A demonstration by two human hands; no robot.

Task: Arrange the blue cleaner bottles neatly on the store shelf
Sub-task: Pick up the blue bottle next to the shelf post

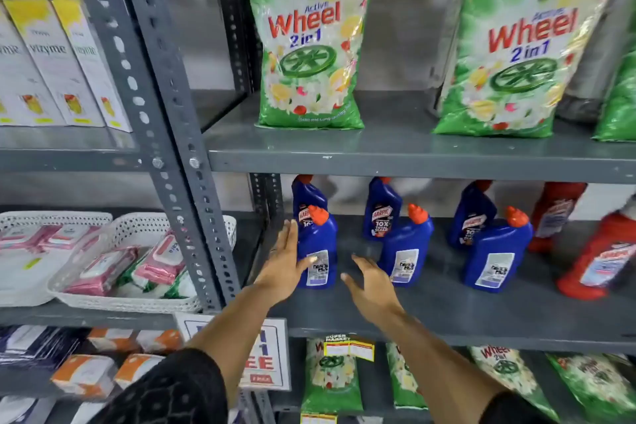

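On the grey metal shelf (447, 313) across the middle of the frame stand six blue plastic cleaner bottles with orange-red angled caps, in three front-and-back pairs; the front ones show their back labels, the rear ones their fronts. The left hand (285, 262) lies open and flat against the side of the front-left bottle (317, 248), grasping nothing, and the right hand (373, 282), fingers spread and empty, hovers near the front-middle bottle (406, 248). These rigid, smooth bottles probably carry liquid weight and tip easily, so wrapping the waist below the neck seems safest.
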